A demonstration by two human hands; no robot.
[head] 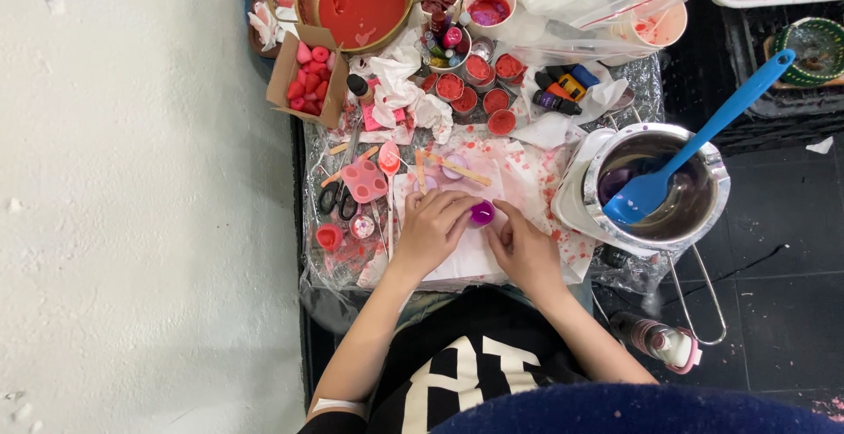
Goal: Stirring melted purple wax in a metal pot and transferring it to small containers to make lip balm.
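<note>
Dark floor tiles to the right, pale wall or floor to the left, and between them a foil-covered worktop [633, 78] crowded with red-stained clutter. Left hand [432, 227] and right hand [526, 245] meeting over a splattered white paper sheet [527, 183], both pinching a small purple mould [481, 213] between the fingertips; left grip curled down onto it from one side, right grip closed against it from the other, so both clamped on the same piece. Mould sitting near the front edge of the worktop, just above the paper. Close by on the left: a pink silicone tray [363, 181], scissors [337, 195], wooden sticks [457, 168] and a small red cup [329, 237]. On the right, a metal melting pot [703, 201] with a blue spatula [694, 148] leaning in it, handle sticking out over the rim. Likely risks, judged from this layout: squeezing too hard could crack or deform the purple piece; a right elbow swinging outward could catch the spatula handle and tip liquid from the pot; a slip could smear colour across the paper.
</note>
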